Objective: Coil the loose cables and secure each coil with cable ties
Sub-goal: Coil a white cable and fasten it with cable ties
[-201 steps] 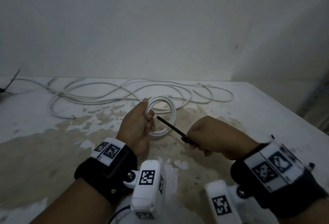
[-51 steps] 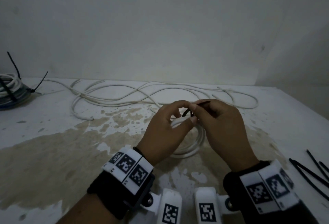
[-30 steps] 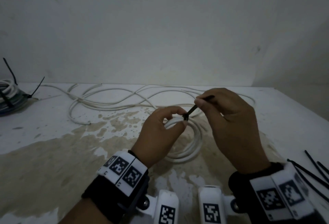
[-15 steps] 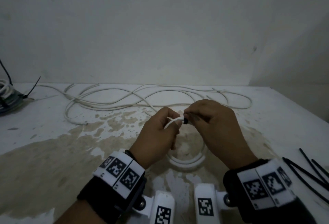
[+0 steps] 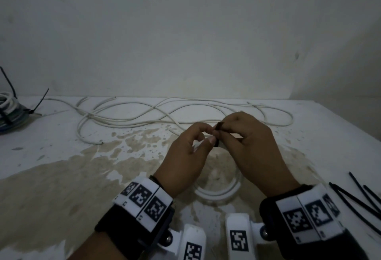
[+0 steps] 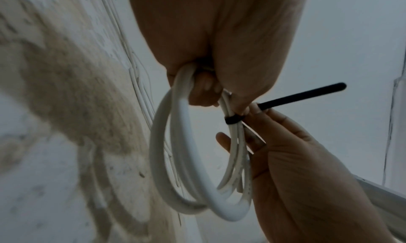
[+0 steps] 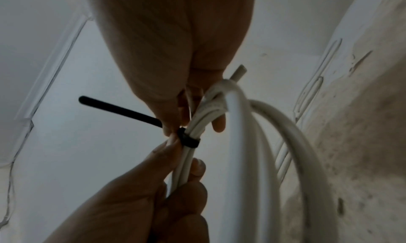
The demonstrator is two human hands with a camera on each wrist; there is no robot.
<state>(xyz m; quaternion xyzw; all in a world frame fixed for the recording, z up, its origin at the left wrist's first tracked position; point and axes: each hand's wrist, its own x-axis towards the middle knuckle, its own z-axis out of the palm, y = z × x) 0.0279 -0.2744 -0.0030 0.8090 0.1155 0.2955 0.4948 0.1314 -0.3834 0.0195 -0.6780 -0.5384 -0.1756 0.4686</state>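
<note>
A small coil of white cable (image 5: 219,192) hangs from my hands above the stained table (image 5: 61,177). My left hand (image 5: 208,138) grips the coil's bunched strands (image 6: 186,83) at the top. A black cable tie (image 6: 234,119) is cinched round those strands, and its band (image 7: 189,140) sits tight against them. My right hand (image 5: 223,133) pinches the tie's tail (image 7: 118,108) right by the head, with one finger behind the coil (image 6: 224,139). The tail's free end (image 6: 307,94) sticks out sideways.
Long loose white cable (image 5: 185,113) sprawls along the back of the table by the wall. A tied cable bundle (image 5: 8,109) lies at the far left. Several spare black ties (image 5: 354,197) lie at the right, near the table's edge.
The tie has gone round the coil since the earliest frame. In the last second my right hand drew the tail through and came back close to my left hand.
</note>
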